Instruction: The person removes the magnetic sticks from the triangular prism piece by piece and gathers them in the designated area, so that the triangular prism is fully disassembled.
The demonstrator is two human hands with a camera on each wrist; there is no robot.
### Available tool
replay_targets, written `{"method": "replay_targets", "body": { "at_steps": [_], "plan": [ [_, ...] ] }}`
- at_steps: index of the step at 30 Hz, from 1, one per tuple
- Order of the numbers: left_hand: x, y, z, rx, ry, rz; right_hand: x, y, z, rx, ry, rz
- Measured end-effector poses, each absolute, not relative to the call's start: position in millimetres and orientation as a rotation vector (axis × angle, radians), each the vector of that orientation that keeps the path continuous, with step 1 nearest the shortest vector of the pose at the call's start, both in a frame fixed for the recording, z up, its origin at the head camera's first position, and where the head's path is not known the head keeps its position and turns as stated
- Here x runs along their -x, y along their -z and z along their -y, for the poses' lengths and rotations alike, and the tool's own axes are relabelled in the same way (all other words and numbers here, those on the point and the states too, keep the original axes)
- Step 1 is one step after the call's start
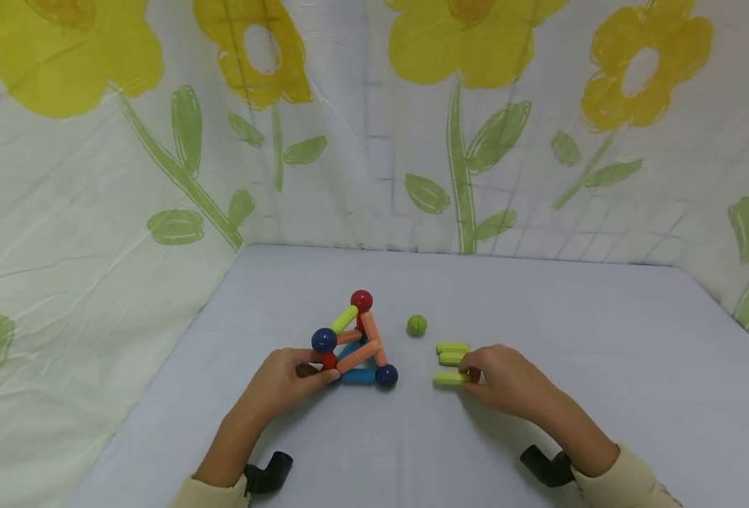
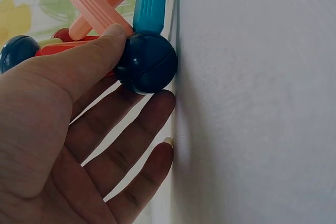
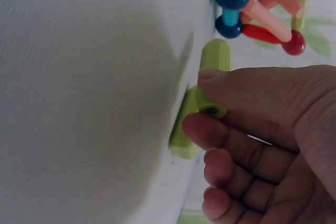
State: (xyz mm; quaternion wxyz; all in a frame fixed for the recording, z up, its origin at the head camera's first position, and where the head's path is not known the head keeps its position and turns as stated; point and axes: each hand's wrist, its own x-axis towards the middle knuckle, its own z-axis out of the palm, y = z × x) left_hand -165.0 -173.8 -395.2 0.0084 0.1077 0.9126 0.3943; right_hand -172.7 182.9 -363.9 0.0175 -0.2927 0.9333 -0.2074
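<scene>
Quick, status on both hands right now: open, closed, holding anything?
Left hand: holding the ball-and-stick frame at a dark blue ball.
Right hand: pinching one yellow-green stick.

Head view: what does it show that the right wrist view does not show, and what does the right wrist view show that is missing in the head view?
Only the head view shows the left hand, the loose green ball and the yellow flowers.

Only the right wrist view shows the dark spot on the end of the held green stick.

Both show the right hand, the stick it pinches, another green stick close by, and the frame of sticks and balls.
</scene>
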Motion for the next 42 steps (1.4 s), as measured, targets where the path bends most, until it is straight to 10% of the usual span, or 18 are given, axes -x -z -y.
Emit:
{"method": "replay_targets", "body": {
  "at_steps": [42],
  "plan": [
    [162,393,171,-0.255,-1.214,-2.860,179,376,-186,0.734,0.714,-2.932]
  ]
}}
